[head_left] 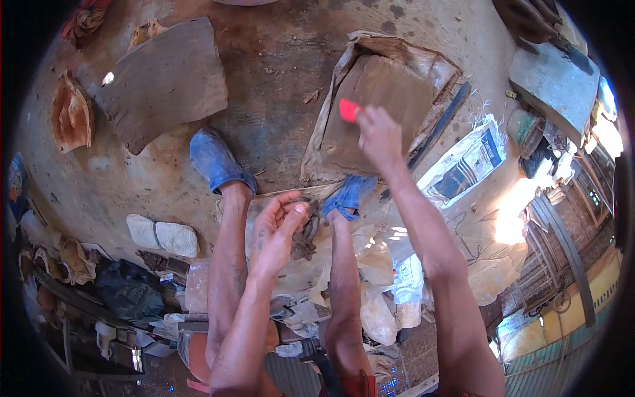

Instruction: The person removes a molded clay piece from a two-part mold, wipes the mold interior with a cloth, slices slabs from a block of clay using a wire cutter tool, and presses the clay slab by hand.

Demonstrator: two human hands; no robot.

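My right hand (380,137) grips a small flat red scraper (349,110) above a brown clay slab (397,89). The slab lies on a crumpled cloth or sack (444,71) with raised edges. My left hand (278,228) is held palm up between my knees, its fingers curled loosely with gaps between them, and nothing shows in it. A dark straight bar (439,124) lies along the right side of the slab. At the upper left, a wide sheet of clay (165,83) rests on the ground.
My feet wear blue clogs (218,161). A reddish moulded piece (71,112) lies far left, a white folded cloth (162,235) nearer me. A printed sack (466,165) and a grey block (555,83) are on the right. Plastic bags (130,290) and clutter surround my legs.
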